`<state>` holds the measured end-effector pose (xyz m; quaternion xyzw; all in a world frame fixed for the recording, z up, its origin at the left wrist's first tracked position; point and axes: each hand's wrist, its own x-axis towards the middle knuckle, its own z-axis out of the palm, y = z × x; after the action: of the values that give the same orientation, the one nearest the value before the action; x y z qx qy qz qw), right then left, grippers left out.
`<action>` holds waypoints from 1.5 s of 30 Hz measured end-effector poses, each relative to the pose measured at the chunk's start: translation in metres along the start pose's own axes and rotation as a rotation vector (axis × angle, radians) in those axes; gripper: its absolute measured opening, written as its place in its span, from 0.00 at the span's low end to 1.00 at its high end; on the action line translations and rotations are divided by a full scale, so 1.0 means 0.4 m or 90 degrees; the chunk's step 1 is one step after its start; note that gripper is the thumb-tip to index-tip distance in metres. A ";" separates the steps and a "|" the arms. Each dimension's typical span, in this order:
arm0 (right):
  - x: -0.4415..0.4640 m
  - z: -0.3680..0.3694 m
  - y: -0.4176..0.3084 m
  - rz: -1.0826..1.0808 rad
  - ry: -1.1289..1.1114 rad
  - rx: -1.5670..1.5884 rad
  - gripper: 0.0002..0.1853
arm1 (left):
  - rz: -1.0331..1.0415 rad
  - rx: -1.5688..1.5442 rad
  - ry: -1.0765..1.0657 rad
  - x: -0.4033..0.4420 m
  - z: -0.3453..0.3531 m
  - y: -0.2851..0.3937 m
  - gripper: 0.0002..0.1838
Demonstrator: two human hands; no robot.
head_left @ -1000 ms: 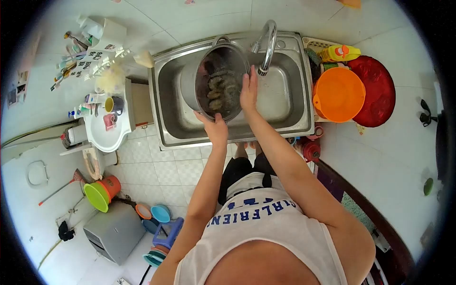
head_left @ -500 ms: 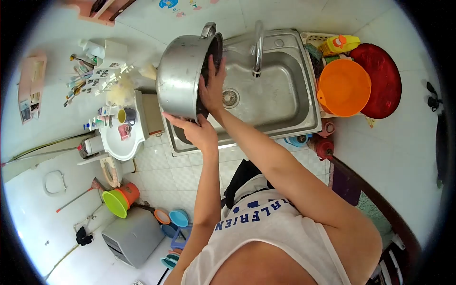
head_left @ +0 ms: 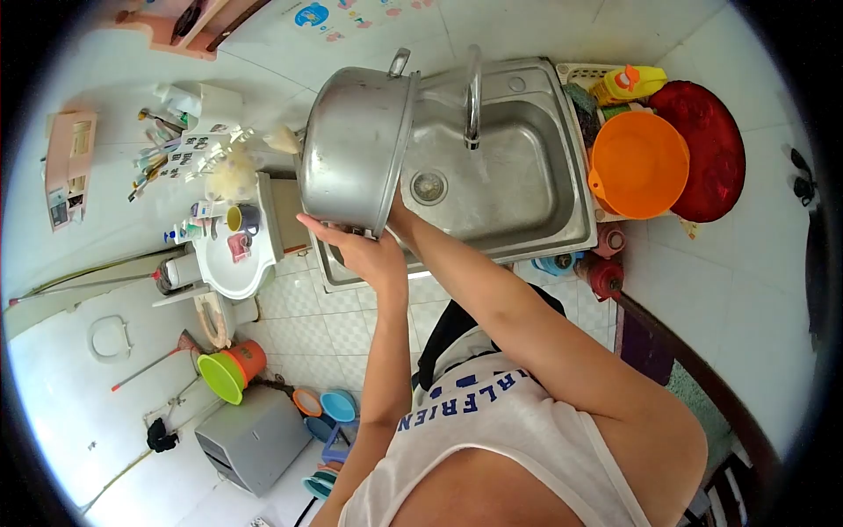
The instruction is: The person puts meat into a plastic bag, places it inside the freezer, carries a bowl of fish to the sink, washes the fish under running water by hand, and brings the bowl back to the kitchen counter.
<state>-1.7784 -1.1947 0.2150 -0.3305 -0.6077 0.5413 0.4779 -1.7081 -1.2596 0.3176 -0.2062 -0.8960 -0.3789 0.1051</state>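
A large silver metal pot (head_left: 351,145) is tipped on its side over the left part of the stainless steel sink (head_left: 492,189), its mouth turned toward the basin. My left hand (head_left: 373,256) supports it from below at the near handle, with the thumb side against the pot wall. My right hand (head_left: 399,213) reaches into the pot's mouth; the rim hides its fingers, so whether they hold anything cannot be seen. Another handle (head_left: 399,61) sticks up at the far side of the pot. The curved faucet (head_left: 474,97) stands just right of the pot.
Right of the sink are an orange basin (head_left: 639,165), a dark red round object (head_left: 702,149) and a yellow bottle (head_left: 634,83). On the left are a small white washbasin (head_left: 235,272) and toothbrushes on the wall. Buckets and a grey box (head_left: 250,439) lie lower left.
The pot has turned so its mouth faces more away from me, and my right hand's fingers, visible before inside it, are hidden behind the rim. My left hand keeps its hold.
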 end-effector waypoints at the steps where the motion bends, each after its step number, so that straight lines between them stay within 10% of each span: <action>1: -0.001 0.001 0.005 0.001 -0.004 -0.006 0.36 | -0.006 0.003 0.002 -0.001 0.001 0.003 0.47; 9: 0.004 -0.071 0.053 0.008 -0.035 -0.217 0.38 | -0.056 -0.174 -0.049 -0.034 0.061 -0.089 0.44; 13: -0.024 -0.212 0.102 -0.011 -0.083 -0.392 0.38 | -0.393 -0.545 -0.164 -0.079 0.140 -0.165 0.38; 23: 0.016 -0.547 0.122 0.194 -0.072 -0.372 0.28 | -0.820 -0.521 -0.573 -0.136 0.264 -0.296 0.11; 28: 0.111 -0.612 0.105 0.381 -0.290 -0.628 0.31 | -0.716 -0.375 -0.720 -0.114 0.268 -0.293 0.10; 30: 0.126 -0.623 0.111 0.580 -0.329 -0.478 0.28 | -0.708 -0.364 -0.689 -0.103 0.265 -0.279 0.11; 34: 0.107 -0.639 0.178 0.476 -0.388 -0.515 0.24 | -0.693 -0.373 -0.646 -0.083 0.272 -0.286 0.12; 45: -0.038 -0.523 0.189 0.698 -0.034 -0.059 0.17 | -0.835 -0.462 -0.467 -0.133 0.358 -0.272 0.29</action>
<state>-1.5858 -1.1223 0.1291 -0.6054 -0.3816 0.6920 0.0949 -1.7142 -1.2398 0.1312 0.2260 -0.6339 -0.5371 -0.5086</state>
